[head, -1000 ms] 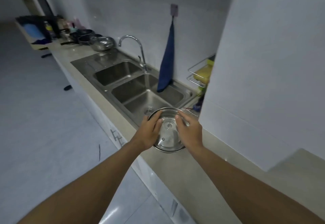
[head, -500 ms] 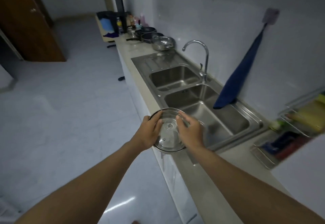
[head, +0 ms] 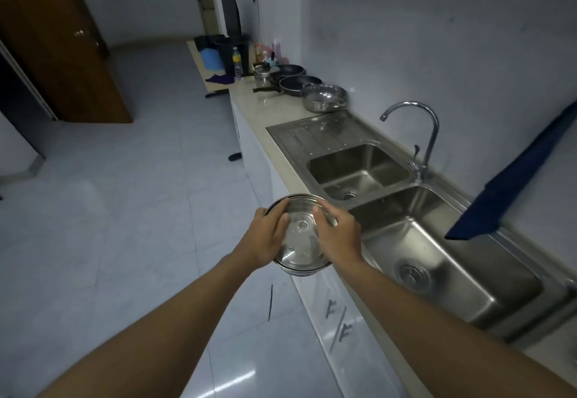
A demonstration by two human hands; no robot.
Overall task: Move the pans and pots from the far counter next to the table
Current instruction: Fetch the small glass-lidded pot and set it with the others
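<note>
I carry a small steel pot with a glass lid (head: 299, 238) in front of me, above the counter's front edge. My left hand (head: 265, 238) grips its left side and my right hand (head: 338, 237) its right side, fingers over the lid. Far down the counter stand a steel bowl-shaped pot (head: 324, 98), two dark frying pans (head: 299, 84) and a lidded steel pot (head: 264, 76). Just past them is a light wooden table (head: 206, 70).
A double steel sink (head: 387, 204) with a curved tap (head: 421, 141) runs along the counter (head: 271, 107) to my right. A blue towel (head: 518, 179) hangs on the wall. Bottles and dark bins crowd the table end. A brown door (head: 62, 45) is at the left, tiled floor between.
The view has swung left along the counter and moved forward. The sink has slid to my right, the far pans look closer. Both hands keep the same grip on the pot.
</note>
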